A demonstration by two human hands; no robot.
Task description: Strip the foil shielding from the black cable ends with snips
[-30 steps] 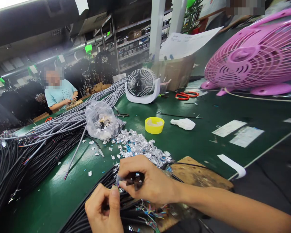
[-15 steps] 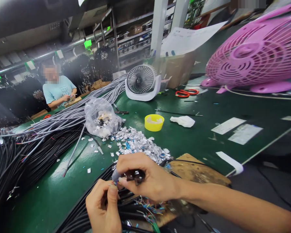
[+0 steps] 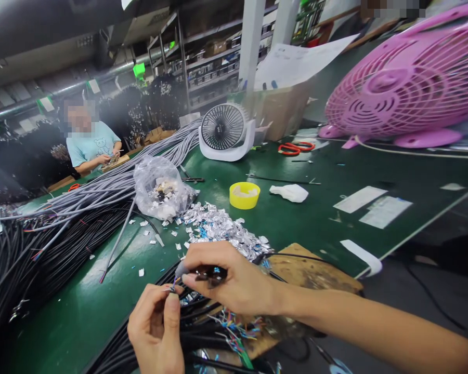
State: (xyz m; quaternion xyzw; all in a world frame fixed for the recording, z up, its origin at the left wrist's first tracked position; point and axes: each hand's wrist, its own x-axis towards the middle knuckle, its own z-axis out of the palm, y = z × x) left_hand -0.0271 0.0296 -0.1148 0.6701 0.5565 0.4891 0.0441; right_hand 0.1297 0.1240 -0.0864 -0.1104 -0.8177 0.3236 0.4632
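Note:
My left hand (image 3: 154,327) is closed in a pinch on the end of a cable, from which thin coloured wires (image 3: 175,283) stick out between thumb and forefinger. Just right of it, my right hand (image 3: 237,283) curls around a dark, shiny-handled tool (image 3: 214,274); its kind is hidden by the fingers. A grey cover sits on the right forefinger, whose tip is close to the wires. Below the hands, black cables (image 3: 197,340) with stripped coloured wire ends (image 3: 237,324) lie over a worn wooden board (image 3: 308,270).
Foil scraps (image 3: 222,228) are heaped beyond my hands, near a plastic bag (image 3: 161,187) and a yellow tape ring (image 3: 244,196). Cable bundles (image 3: 62,244) fill the left. A white fan (image 3: 226,132), red-handled scissors (image 3: 296,148) and a pink fan (image 3: 398,93) stand farther back. A co-worker (image 3: 91,143) sits opposite.
Both hands have shifted slightly left, and the right fingertips have drawn a little apart from the left ones, so the coloured wires show more clearly. The view has turned slightly.

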